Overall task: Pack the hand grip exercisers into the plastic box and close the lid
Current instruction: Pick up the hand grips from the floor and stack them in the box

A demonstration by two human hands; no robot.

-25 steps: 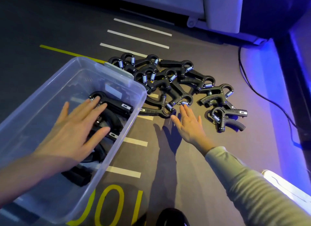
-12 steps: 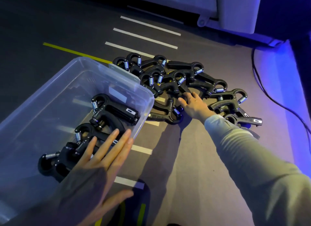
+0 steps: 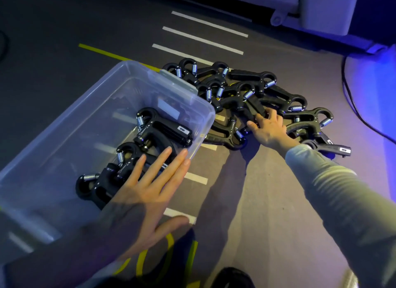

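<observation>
A clear plastic box (image 3: 128,65) stands open on the floor at the left. Three black hand grip exercisers with steel springs lie inside it (image 3: 162,129). My left hand (image 3: 145,193) hovers flat, fingers straight and spread, over the box's near right rim and the nearest exerciser (image 3: 126,157). To the right of the box, several more exercisers lie in a tangled pile (image 3: 257,77) on the floor. My right hand (image 3: 267,129) reaches into the pile's near side, its fingers curled round one black handle (image 3: 254,107). No lid is in view.
The dark carpet carries white stripes (image 3: 203,39) and a yellow line (image 3: 102,52). A black cable (image 3: 351,107) runs along the blue-lit right side. A pale unit with a foot (image 3: 278,17) stands at the back. A dark shoe (image 3: 231,277) shows at the bottom edge.
My left hand has drawn back from inside the box to its near right rim. My right hand has reached forward from the bare floor into the pile and closed on a handle.
</observation>
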